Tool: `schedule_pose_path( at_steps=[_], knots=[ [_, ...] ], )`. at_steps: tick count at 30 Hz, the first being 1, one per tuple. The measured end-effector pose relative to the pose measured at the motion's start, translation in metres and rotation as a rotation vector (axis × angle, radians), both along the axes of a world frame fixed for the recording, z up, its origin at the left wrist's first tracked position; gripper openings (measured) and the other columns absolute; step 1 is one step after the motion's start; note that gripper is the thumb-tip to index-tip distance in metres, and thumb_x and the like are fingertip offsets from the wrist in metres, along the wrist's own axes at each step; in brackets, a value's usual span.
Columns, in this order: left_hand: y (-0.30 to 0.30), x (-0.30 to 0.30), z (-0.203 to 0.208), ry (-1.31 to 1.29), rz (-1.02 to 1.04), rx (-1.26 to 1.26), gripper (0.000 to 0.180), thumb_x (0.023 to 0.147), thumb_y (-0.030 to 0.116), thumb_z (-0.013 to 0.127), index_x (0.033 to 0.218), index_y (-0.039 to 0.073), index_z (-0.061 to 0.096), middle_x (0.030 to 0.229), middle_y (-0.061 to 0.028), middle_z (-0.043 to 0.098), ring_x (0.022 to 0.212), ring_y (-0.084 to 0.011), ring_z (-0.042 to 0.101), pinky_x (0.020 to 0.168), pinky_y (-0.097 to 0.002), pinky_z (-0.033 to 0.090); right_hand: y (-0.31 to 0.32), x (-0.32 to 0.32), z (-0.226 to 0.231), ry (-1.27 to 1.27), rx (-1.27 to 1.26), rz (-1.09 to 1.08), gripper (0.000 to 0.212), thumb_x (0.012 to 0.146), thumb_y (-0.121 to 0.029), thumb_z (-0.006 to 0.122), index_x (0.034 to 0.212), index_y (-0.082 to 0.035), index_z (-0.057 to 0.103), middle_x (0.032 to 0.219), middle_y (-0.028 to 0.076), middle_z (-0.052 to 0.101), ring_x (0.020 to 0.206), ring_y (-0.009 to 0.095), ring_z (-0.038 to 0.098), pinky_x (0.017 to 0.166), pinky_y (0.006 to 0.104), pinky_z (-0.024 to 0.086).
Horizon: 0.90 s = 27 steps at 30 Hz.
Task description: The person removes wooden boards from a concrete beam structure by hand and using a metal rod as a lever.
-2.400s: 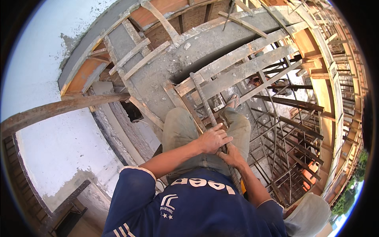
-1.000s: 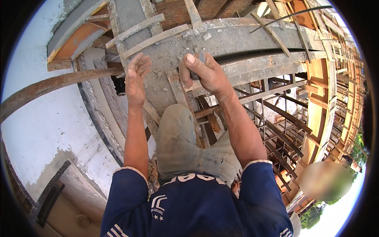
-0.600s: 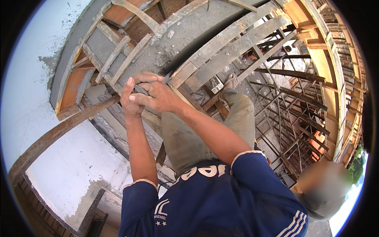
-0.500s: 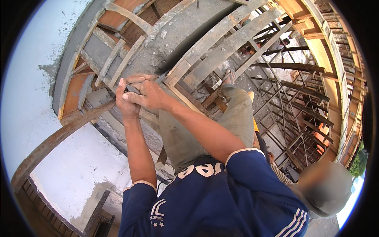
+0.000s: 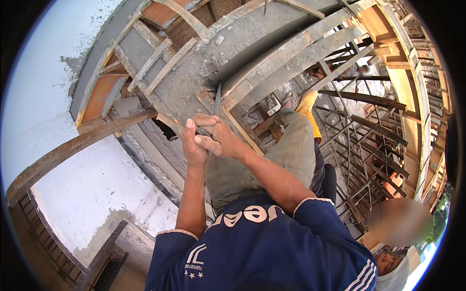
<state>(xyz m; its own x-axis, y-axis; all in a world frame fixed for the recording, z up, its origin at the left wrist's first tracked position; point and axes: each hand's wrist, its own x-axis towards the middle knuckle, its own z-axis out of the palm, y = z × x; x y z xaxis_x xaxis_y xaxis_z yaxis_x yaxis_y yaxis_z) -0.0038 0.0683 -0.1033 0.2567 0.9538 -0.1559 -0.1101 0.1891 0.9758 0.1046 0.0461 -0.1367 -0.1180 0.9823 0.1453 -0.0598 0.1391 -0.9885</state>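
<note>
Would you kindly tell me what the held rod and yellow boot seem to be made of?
The rod looks like dull grey steel, given its ridged surface. The yellow boot seems rubber or plastic, smooth with slight sheen; I cannot tell which.

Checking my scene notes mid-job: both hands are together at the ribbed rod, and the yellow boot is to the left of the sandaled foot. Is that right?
Not quite: the head view shows the yellow boot to the right of the sandaled foot. The left hand and right hand are together at the ribbed rod.
</note>
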Motion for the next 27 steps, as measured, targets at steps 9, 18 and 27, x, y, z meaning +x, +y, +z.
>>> schedule_pose_path(
  at_steps=[9, 18, 27],
  knots=[
    [0.038, 0.002, 0.005, -0.079, 0.214, 0.053, 0.061, 0.103, 0.045, 0.029, 0.108, -0.007, 0.061, 0.104, -0.0199, 0.065, 0.098, -0.0261, 0.061, 0.091, -0.0379, 0.046, 0.057, -0.011, 0.017, -0.07, 0.081, -0.138, 0.041, 0.091, -0.039, 0.058, 0.093, 0.0, 0.068, 0.078, 0.019, 0.066, 0.074, 0.038, 0.065, 0.067, 0.0448, 0.051],
    [0.125, 0.025, 0.044, 0.818, 0.24, 0.604, 0.07, 0.086, 0.042, 0.073, 0.133, -0.004, 0.049, 0.124, -0.0183, 0.057, 0.116, -0.0302, 0.054, 0.102, -0.0425, 0.042, 0.163, -0.03, 0.007, -0.042, -0.018, -0.217, 0.035, 0.089, -0.035, 0.064, 0.099, -0.002, 0.069, 0.079, 0.022, 0.069, 0.073, 0.037, 0.068, 0.063, 0.0464, 0.051],
    [0.153, 0.003, 0.028, 0.286, 0.293, 0.191, 0.063, 0.079, 0.024, 0.079, 0.128, -0.006, 0.055, 0.116, -0.021, 0.063, 0.107, -0.0282, 0.059, 0.099, -0.0415, 0.045, 0.172, -0.056, 0.005, -0.127, -0.023, -0.375, 0.034, 0.092, -0.04, 0.064, 0.088, -0.006, 0.064, 0.077, 0.018, 0.067, 0.068, 0.04, 0.065, 0.058, 0.0486, 0.049]
  ],
)
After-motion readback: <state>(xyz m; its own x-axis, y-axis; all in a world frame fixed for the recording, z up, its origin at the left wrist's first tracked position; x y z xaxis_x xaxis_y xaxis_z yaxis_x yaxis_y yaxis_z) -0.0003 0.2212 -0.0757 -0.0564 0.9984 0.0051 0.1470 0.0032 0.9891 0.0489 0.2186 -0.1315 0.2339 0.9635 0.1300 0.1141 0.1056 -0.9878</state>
